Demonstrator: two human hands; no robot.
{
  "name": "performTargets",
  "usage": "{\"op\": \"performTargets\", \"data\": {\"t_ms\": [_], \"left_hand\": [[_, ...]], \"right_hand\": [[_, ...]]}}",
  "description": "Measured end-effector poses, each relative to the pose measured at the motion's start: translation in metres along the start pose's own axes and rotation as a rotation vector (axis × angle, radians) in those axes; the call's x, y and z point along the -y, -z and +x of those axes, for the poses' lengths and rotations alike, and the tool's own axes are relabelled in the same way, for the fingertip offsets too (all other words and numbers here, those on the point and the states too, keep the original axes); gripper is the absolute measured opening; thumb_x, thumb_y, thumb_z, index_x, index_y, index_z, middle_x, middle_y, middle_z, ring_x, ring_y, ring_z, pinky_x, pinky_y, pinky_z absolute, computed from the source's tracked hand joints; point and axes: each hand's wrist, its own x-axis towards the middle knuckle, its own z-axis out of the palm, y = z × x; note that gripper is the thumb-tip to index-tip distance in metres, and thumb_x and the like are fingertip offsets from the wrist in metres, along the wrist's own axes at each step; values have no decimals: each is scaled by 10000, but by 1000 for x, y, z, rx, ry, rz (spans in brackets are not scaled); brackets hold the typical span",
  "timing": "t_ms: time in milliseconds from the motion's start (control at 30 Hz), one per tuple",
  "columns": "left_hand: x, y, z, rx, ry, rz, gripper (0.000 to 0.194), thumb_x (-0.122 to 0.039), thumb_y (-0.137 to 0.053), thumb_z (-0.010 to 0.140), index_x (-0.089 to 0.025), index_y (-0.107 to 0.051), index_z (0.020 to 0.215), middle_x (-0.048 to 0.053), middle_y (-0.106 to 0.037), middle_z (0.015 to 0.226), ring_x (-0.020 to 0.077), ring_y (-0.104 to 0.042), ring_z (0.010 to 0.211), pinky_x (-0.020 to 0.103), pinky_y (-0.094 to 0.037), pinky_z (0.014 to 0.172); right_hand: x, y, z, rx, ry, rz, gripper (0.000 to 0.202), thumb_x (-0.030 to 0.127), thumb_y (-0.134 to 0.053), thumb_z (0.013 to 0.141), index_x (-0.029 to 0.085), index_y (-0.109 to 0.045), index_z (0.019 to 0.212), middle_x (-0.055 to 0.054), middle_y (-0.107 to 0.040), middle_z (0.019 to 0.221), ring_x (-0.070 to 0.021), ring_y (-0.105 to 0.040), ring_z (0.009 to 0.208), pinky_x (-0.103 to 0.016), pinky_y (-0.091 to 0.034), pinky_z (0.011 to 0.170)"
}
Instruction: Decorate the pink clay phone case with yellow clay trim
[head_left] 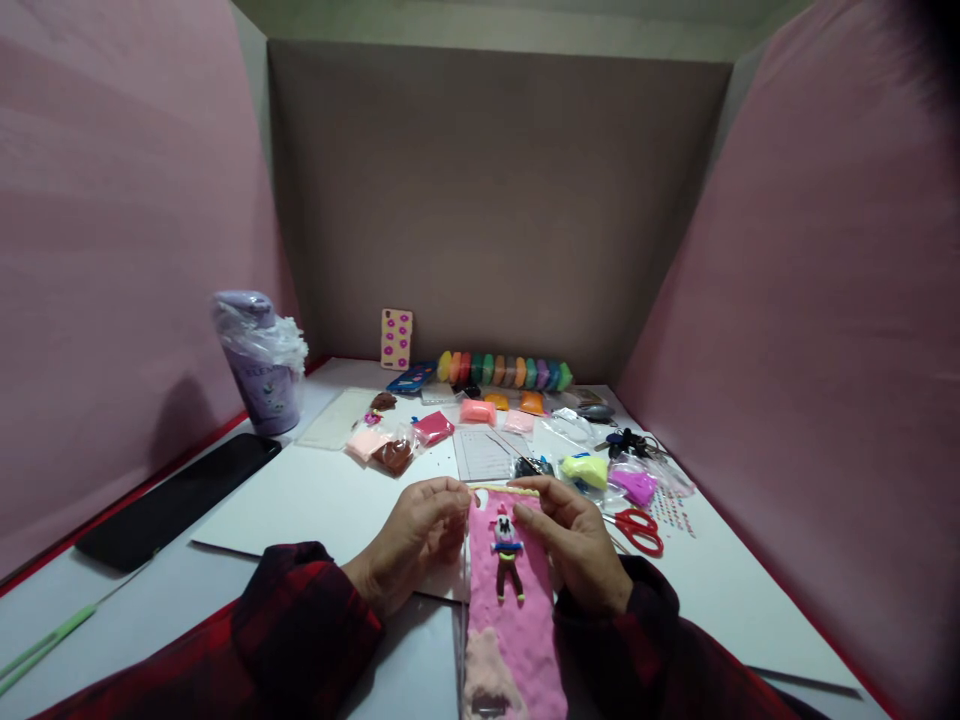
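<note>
A phone case (517, 630) covered in pink clay stands out at the bottom centre, with a small clay figure (508, 560) on its upper part and a paler patch low down. A thin yellow strip runs along its top edge. My left hand (420, 535) holds the case's upper left edge between thumb and fingers. On the upper right, my right hand (574, 540) grips the case, its thumb on the pink surface beside the figure's head and its fingers behind the top edge.
A black phone (180, 500) and a purple bottle (262, 375) are on the left. Red scissors (641, 531) lie right of my right hand. Bagged clay, including a yellow pack (585, 470), spreads behind the hands. A row of coloured clay (502, 370) lies at the back.
</note>
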Motion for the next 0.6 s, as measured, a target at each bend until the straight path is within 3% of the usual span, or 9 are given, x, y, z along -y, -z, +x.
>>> {"op": "performTargets", "data": {"t_ms": [233, 600], "left_hand": [[1, -2, 3, -57, -16, 11, 173, -250, -688, 655, -149, -556, 700, 9, -570, 631, 94, -493, 517, 210, -349, 522], [-1, -4, 1, -57, -9, 40, 187, -267, -688, 659, -154, -541, 686, -29, -510, 564, 68, -433, 471, 195, -305, 492]], "right_hand": [[0, 0, 0, 9, -15, 7, 337, 351, -792, 623, 188, -656, 884, -39, -698, 766, -167, -641, 662, -277, -506, 608], [-2, 1, 1, 25, 17, -20, 337, 352, -779, 641, 184, -650, 902, -52, -706, 816, -181, -650, 710, -298, -516, 646]]}}
